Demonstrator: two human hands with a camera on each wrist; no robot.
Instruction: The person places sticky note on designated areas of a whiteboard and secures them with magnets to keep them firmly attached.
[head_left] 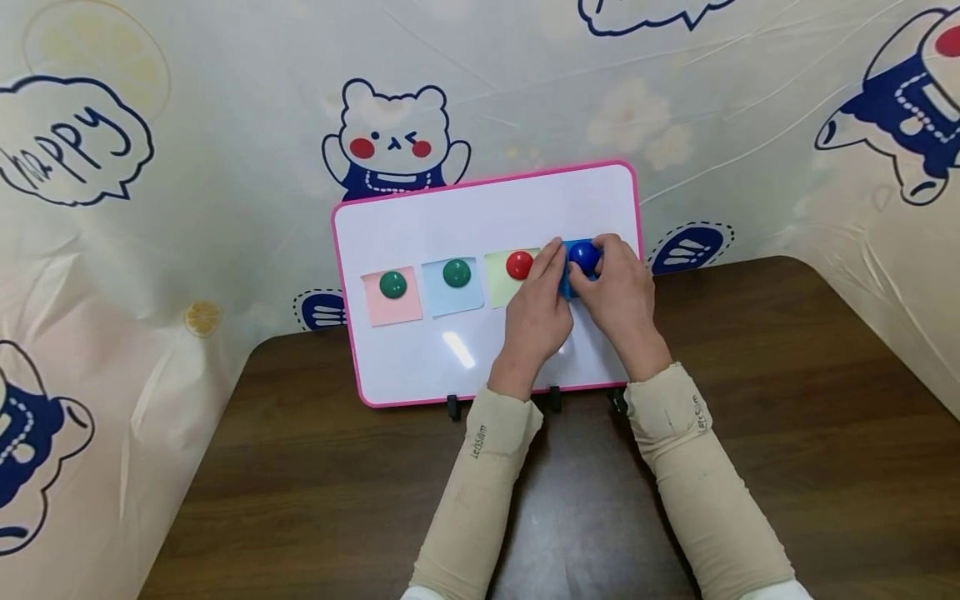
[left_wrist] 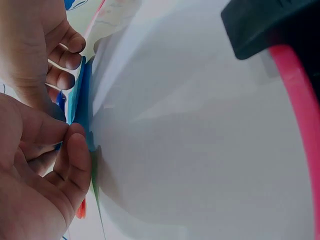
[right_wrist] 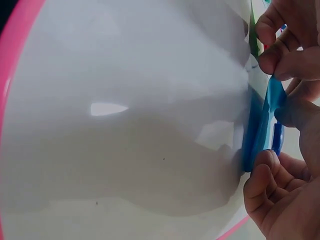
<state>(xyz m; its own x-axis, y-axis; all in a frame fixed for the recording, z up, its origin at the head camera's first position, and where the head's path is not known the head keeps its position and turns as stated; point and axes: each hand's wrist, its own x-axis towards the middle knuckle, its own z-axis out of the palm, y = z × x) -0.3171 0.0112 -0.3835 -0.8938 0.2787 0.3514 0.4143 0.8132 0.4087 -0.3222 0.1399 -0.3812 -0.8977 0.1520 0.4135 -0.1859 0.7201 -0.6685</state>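
Note:
A dark blue round magnet (head_left: 583,257) sits over a blue sticky note (right_wrist: 274,94) near the right side of the whiteboard (head_left: 495,358). My right hand (head_left: 624,300) holds the magnet between thumb and fingers. My left hand (head_left: 534,323) pinches the note's left edge, as the left wrist view also shows. The note stands partly away from the board surface. To the left, a red magnet (head_left: 519,265) is on a light green note (head_left: 501,292), partly behind my left hand. Green magnets lie on a light blue note (head_left: 453,302) and a pink note (head_left: 393,312).
The pink-framed whiteboard stands on a dark wooden table (head_left: 300,500), with black clips (head_left: 453,407) along its lower edge. Behind it hangs a printed cloth (head_left: 247,150) with cartoon bears.

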